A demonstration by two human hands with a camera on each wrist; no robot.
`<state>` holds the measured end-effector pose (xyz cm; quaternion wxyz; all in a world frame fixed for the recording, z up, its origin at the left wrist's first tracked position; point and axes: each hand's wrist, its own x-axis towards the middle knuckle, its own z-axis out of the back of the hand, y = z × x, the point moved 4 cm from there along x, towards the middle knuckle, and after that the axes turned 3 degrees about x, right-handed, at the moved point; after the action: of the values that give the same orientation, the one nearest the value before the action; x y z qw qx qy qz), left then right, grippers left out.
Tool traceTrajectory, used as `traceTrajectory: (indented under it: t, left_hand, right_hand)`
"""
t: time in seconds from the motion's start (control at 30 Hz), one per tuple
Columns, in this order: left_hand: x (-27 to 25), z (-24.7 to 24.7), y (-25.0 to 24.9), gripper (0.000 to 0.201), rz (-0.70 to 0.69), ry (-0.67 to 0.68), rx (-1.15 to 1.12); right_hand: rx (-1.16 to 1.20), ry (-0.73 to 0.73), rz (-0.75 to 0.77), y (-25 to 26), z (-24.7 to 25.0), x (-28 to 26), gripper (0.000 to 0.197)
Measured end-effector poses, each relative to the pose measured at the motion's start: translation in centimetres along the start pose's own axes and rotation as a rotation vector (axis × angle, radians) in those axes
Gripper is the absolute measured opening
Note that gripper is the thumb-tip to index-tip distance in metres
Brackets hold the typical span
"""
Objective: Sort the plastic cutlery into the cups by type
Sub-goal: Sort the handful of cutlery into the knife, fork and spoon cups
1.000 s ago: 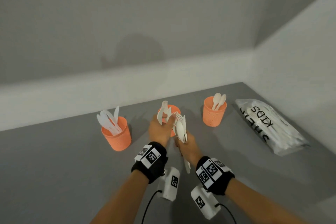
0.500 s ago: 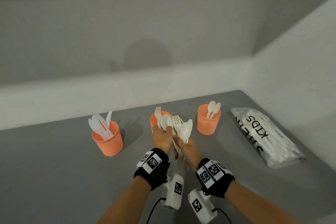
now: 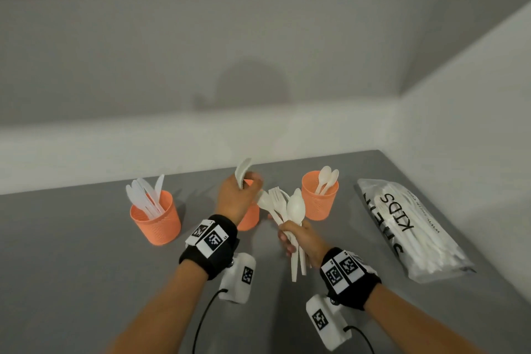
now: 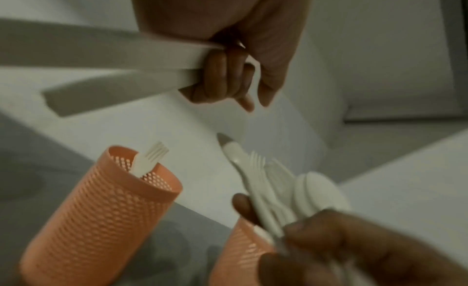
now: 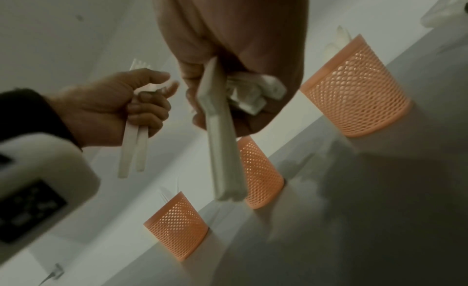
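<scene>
Three orange mesh cups stand in a row on the grey table: the left cup (image 3: 155, 221) holds knives, the middle cup (image 3: 251, 217) holds a fork (image 4: 152, 160), and the right cup (image 3: 319, 198) holds spoons. My left hand (image 3: 247, 184) hovers over the middle cup and grips two white cutlery pieces (image 5: 134, 150) by their handles; fork tines show above its fingers in the right wrist view. My right hand (image 3: 290, 236) holds a mixed bundle of forks and spoons (image 3: 287, 207) upright, just right of the middle cup.
A clear plastic bag of white cutlery (image 3: 411, 227), printed with black letters, lies at the table's right side near the white side wall. A white ledge runs along the table's back edge behind the cups.
My left hand has drawn away from the bundle, up and to the left, taking cutlery with it over the middle cup. My right hand still holds the bundle.
</scene>
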<state>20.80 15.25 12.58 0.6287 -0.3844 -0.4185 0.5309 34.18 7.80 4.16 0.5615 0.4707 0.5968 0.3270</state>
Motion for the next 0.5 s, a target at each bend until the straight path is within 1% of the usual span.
traceTrajectory:
  t: [0.03,0.07,0.13,0.17,0.2,0.23,0.3,0.33,0.37,0.43,0.47,0.5]
  left_hand:
    - [-0.1,-0.4,0.0,0.010,-0.020,0.058,0.082]
    - [-0.3,-0.8,-0.1,0.004,-0.039,0.101,0.159]
    - [-0.4,-1.3,-0.2,0.015,-0.061,0.133,0.326]
    - [-0.4,-1.4,-0.6,0.018,-0.072,0.138,0.400]
    - [-0.4,-1.5,-1.0,0.020,-0.096,0.144,0.453]
    - [-0.4,-1.6,-1.5,0.021,-0.110,0.165,0.477]
    - [-0.6,-2.1,-2.3,0.023,-0.166,0.238,0.519]
    - [-0.8,-2.4,-2.6,0.025,-0.202,0.276,0.576]
    - [-1.0,-2.8,-2.8,0.028,-0.226,0.303,0.646]
    - [-1.1,-3.4,-3.1,0.030,-0.277,0.336,0.761]
    - [-0.9,-3.5,-3.2,0.029,-0.294,0.351,0.788]
    - [-0.6,-3.5,-3.3,0.027,-0.308,0.360,0.783]
  right_hand:
    - [0.000,0.029,-0.013,0.1,0.2,0.0,0.036]
    - [-0.004,0.058,-0.022,0.1,0.3,0.0,0.042]
    - [-0.024,0.098,-0.052,0.0,0.6,-0.1,0.064]
    - [-0.026,0.124,-0.065,0.0,0.7,-0.1,0.069]
    - [-0.020,0.154,-0.077,-0.1,0.9,-0.2,0.067]
    - [-0.014,0.189,-0.091,-0.1,1.1,-0.2,0.059]
    - [0.003,0.246,-0.120,0.2,1.3,-0.5,0.039]
    - [0.012,0.268,-0.137,0.3,1.5,-0.7,0.034]
    - [0.013,0.291,-0.155,0.3,1.6,-0.9,0.034]
    - [-0.013,0.343,-0.173,0.3,1.7,-1.0,0.043]
    - [-0.039,0.361,-0.176,0.3,1.8,-1.1,0.047]
    - [-0.074,0.374,-0.170,0.4,1.9,-1.2,0.047]
